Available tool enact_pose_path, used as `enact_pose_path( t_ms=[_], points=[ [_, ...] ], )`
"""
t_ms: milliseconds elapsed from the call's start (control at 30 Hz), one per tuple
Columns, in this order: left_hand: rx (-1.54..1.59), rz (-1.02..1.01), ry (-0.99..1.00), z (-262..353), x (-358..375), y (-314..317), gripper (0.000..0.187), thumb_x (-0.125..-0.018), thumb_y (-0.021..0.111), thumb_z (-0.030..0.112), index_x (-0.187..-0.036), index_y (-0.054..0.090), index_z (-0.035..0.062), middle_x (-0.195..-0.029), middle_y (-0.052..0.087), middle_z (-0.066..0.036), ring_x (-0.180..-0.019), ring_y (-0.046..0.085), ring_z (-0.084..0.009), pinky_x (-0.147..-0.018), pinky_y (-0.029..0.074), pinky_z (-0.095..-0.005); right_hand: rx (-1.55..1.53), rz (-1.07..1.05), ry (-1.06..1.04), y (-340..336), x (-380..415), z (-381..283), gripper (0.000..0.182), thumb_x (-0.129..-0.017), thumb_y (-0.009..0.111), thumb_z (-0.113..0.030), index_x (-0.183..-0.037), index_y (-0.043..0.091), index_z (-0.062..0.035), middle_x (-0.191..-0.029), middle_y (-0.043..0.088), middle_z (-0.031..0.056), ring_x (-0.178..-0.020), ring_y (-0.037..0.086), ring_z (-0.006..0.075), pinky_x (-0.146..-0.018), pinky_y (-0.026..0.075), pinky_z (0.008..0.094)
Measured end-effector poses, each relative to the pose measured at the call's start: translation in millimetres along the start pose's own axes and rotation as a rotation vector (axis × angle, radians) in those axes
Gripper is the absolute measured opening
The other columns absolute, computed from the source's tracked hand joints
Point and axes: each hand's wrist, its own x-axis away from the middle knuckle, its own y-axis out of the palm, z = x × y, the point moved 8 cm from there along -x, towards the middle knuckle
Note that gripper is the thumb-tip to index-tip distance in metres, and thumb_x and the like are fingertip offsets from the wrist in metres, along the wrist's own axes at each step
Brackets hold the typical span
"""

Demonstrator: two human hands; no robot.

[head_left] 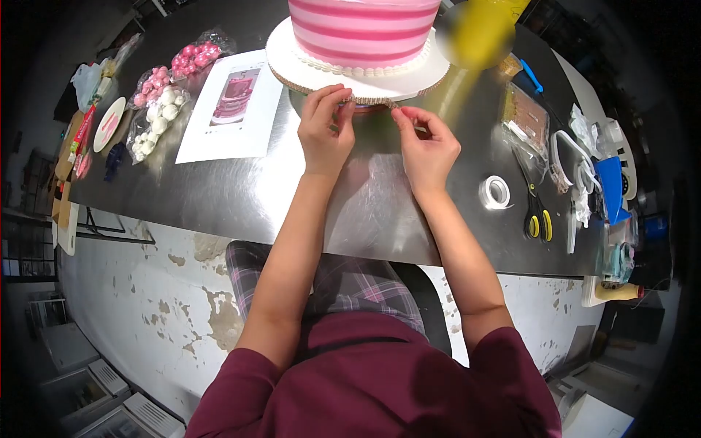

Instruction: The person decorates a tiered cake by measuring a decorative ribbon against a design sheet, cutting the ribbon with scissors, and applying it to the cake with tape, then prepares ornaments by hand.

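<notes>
A cake [365, 33] with pink stripes and a beaded white base border stands on a round white board [285, 51]. Along the board's front edge runs a narrow glittery trim [369, 101]. My left hand [326, 131] is at the front edge, its fingers bent and pressed on the trim. To the right, my right hand [429, 146] pinches a stretch of the same trim between thumb and forefinger, close below the board. Part of a stand shows under the board between my hands.
A printed cake picture [232, 102] and bags of pink balls [193, 60] and white balls [157, 124] lie left. On the right are a tape roll [495, 193], scissors [537, 212], a packet [526, 120] and white strips. A blurred yellow object [482, 33] is beside the cake.
</notes>
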Motion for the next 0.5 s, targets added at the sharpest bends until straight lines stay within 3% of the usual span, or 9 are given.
enact_pose_path(
  t_ms=[100, 433, 500],
  points=[
    [0.012, 0.013, -0.029, 0.2, 0.1, 1.3, 0.016, -0.074, 0.064, 0.000, -0.088, 0.064, 0.0073, -0.097, 0.060, -0.006, -0.071, 0.060, -0.0128, -0.055, 0.050, -0.0218, 0.032, -0.040, -0.057, -4.7, 9.6, -20.7, 0.006, -0.072, 0.069, -0.004, -0.077, 0.065, -0.0017, -0.072, 0.064, 0.0084, -0.059, 0.060, 0.0127, -0.055, 0.048, 0.0241],
    [0.080, -0.048, -0.020, -1.8, 0.2, 3.5, 0.019, -0.080, 0.052, -0.006, -0.093, 0.062, 0.0029, -0.099, 0.058, -0.009, -0.072, 0.060, -0.0146, -0.058, 0.051, -0.0221, 0.069, -0.134, -0.350, -1.6, 40.3, -55.2, 0.007, -0.069, 0.067, 0.001, -0.075, 0.064, -0.0018, -0.073, 0.063, 0.0090, -0.063, 0.061, 0.0181, -0.056, 0.048, 0.0263],
    [0.109, -0.051, -0.052, -3.5, 0.3, 4.5, 0.018, -0.080, 0.052, -0.006, -0.093, 0.062, 0.0022, -0.098, 0.058, -0.009, -0.072, 0.060, -0.0143, -0.058, 0.051, -0.0219, 0.104, -0.122, -0.306, -8.0, 28.7, -51.6, 0.006, -0.070, 0.067, 0.001, -0.075, 0.064, -0.0018, -0.072, 0.063, 0.0091, -0.062, 0.061, 0.0178, -0.056, 0.048, 0.0261]
  ],
)
